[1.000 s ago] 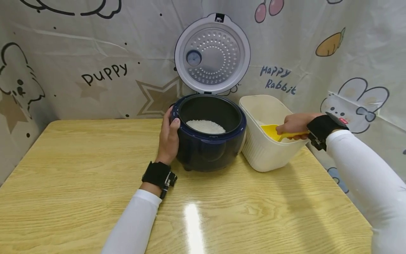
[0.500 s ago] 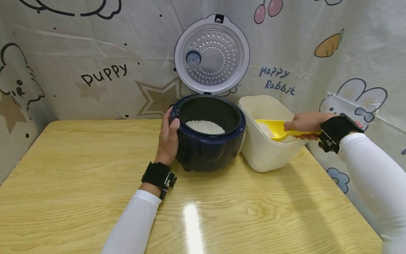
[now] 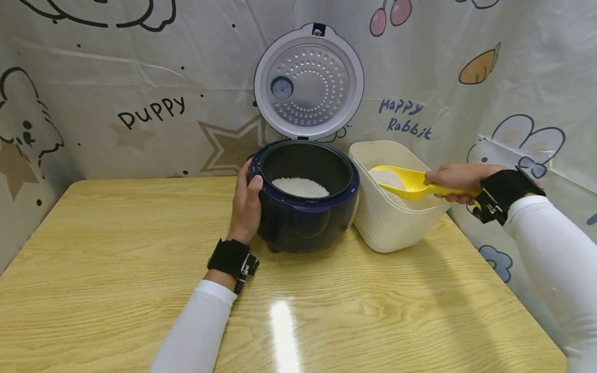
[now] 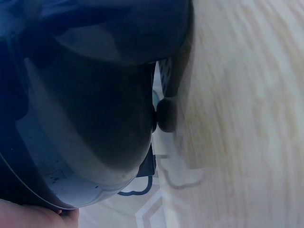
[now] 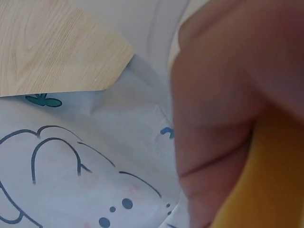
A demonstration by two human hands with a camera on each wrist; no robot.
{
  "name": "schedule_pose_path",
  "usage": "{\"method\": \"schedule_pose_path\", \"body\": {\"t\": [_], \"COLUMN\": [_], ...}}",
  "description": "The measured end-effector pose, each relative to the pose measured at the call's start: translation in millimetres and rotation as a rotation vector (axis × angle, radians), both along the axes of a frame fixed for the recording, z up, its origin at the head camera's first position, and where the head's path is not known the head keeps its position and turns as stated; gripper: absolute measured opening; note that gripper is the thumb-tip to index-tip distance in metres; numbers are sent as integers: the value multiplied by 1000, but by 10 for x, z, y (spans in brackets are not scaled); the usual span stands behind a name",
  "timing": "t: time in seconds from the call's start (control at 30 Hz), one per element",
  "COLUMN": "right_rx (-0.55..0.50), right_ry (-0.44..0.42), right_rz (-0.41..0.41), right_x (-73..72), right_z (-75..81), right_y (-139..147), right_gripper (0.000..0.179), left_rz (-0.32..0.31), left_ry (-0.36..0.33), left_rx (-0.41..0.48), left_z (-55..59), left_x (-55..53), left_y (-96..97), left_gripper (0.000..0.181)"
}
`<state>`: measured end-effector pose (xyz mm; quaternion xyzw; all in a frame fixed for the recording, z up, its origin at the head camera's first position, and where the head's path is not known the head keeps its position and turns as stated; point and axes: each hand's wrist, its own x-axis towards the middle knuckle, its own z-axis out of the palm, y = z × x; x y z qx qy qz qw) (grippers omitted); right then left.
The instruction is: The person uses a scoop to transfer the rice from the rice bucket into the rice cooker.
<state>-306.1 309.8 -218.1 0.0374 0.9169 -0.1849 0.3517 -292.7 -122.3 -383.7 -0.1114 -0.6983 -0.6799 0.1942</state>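
**Scoop [image 3: 416, 182] has risen toward the right in the bin [image 3: 392, 228]**

Since one second ago, the right hand [image 3: 454, 178] has moved to the right with the yellow scoop, and more of the scoop's bowl shows now. The cooker [image 3: 303, 228] and the left hand [image 3: 246, 207] have stayed in their place.

The two hands are apart. The right one is curled around the scoop's handle, above the near right rim of the bin. Pale grains [image 3: 388, 178] show between the scoop's edges; whether they lie in it or below, I cannot tell. The left one grips the cooker's left side, thumb near the rim.

The cooker stands close to the back edge of the desk [image 3: 140, 259], with its lid [image 3: 310, 85] raised and white rice [image 3: 300, 187] inside. The bin is just beside it, at the back right corner. Behind hangs a printed cloth [image 3: 140, 52].
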Motion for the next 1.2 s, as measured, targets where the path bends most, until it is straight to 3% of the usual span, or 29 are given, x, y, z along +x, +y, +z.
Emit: {"method": "schedule_pose_path", "body": {"t": [0.43,0.67,0.93,1.2], "right_rx": [-33,-64,-60,-91], "right_ry": [25,18,60,89], "right_rz": [-25,-31,9,80], "right_x": [66,84,132,131], "right_z": [61,216,372,470], "right_y": [191,172,-105,-599], "right_gripper": [41,42,45,46], "left_rz": [1,8,6,11], "left_ry": [-5,1,-10,-9], "left_rx": [0,-13,-17,-14], "left_z": [1,7,14,13], "left_x": [20,14,17,24], "left_y": [8,-4,-9,-3], "left_gripper": [74,74,75,75]}}
